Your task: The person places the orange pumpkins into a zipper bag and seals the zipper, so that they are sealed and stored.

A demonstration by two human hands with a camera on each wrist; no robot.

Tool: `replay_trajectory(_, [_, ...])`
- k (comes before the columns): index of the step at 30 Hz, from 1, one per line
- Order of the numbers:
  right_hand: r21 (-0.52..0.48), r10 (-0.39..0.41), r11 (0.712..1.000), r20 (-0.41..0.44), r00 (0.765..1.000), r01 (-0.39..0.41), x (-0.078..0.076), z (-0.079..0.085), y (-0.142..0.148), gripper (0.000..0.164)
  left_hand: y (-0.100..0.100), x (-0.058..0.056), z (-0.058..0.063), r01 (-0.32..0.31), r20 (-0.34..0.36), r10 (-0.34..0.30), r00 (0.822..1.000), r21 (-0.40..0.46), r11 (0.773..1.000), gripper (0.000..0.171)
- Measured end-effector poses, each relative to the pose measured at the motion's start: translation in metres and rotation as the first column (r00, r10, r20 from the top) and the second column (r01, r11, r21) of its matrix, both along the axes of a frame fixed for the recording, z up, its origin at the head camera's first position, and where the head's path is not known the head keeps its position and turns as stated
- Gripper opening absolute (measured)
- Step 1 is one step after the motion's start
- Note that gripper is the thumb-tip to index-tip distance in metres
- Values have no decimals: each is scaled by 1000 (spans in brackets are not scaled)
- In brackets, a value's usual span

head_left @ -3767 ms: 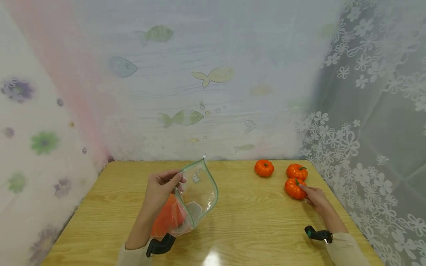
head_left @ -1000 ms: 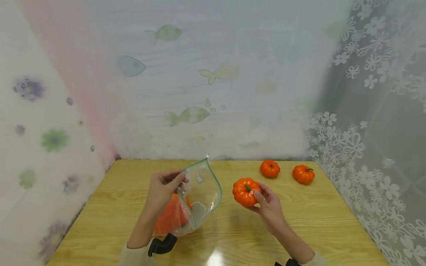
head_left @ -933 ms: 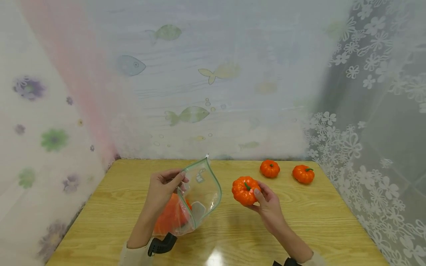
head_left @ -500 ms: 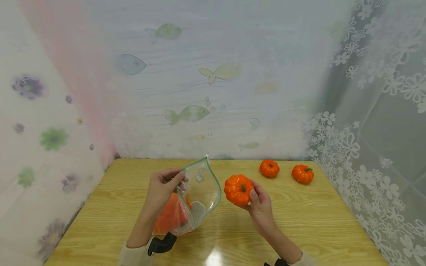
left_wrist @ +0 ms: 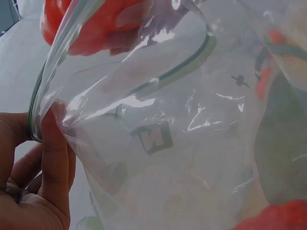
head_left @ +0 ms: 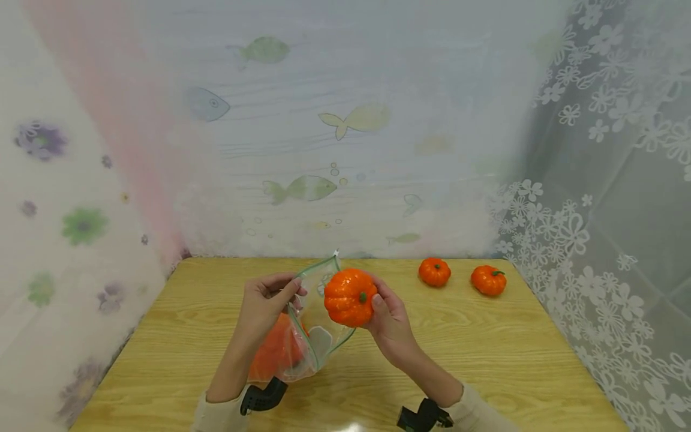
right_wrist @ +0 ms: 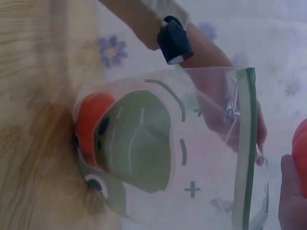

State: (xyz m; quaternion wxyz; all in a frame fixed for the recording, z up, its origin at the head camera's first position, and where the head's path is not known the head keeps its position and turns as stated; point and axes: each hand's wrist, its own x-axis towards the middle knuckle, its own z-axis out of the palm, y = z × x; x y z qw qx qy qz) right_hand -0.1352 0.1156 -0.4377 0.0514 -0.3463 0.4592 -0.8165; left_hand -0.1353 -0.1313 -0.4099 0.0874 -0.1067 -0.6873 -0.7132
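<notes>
My left hand (head_left: 264, 306) pinches the green-edged rim of a clear zip bag (head_left: 322, 339), whose mouth gapes toward the right. Orange contents (head_left: 276, 351) show through the plastic low in the bag, and the right wrist view shows a rounded orange shape (right_wrist: 93, 122) behind the bag's printed green figure. In my right hand (head_left: 393, 327) is a small glossy pumpkin (head_left: 345, 294) with a green stem, gripped between thumb and fingers. It overlaps the bag's mouth in the head view. From the left wrist, this pumpkin (left_wrist: 103, 26) appears beyond the rim.
Two more small pumpkins sit at the back right of the wooden table (head_left: 486, 360): one nearer the middle (head_left: 434, 272), one near the right edge (head_left: 488, 280). Patterned curtains hang behind and at both sides. Black cameras (head_left: 264, 396) are strapped to both wrists.
My right hand picked up a pumpkin from the right side of the table and brought it left to the bag's mouth. The left hand keeps its hold on the bag, nearly still.
</notes>
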Motion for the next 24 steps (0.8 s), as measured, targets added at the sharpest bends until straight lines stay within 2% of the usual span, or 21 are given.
replay_trajectory(5, [57, 84, 995, 58, 995, -87, -3, 3, -13, 34, 1, 0, 0, 13, 10, -13, 1000, 0, 1000, 31])
replay_trajectory(9, [147, 95, 983, 100, 990, -109, -5, 2, -18, 42, 2, 0, 1, -3, 29, 3, 1000, -11, 1000, 31])
replay_trajectory(15, [226, 24, 972, 151, 988, -58, -4, 4, -16, 54, 4, 3, 4, -6, 30, 6, 1000, -5, 1000, 31])
replay_trajectory(24, [316, -110, 948, 203, 973, 42, -5, 7, -13, 54, 8, 6, 9, -8, -8, 8, 1000, -13, 1000, 29])
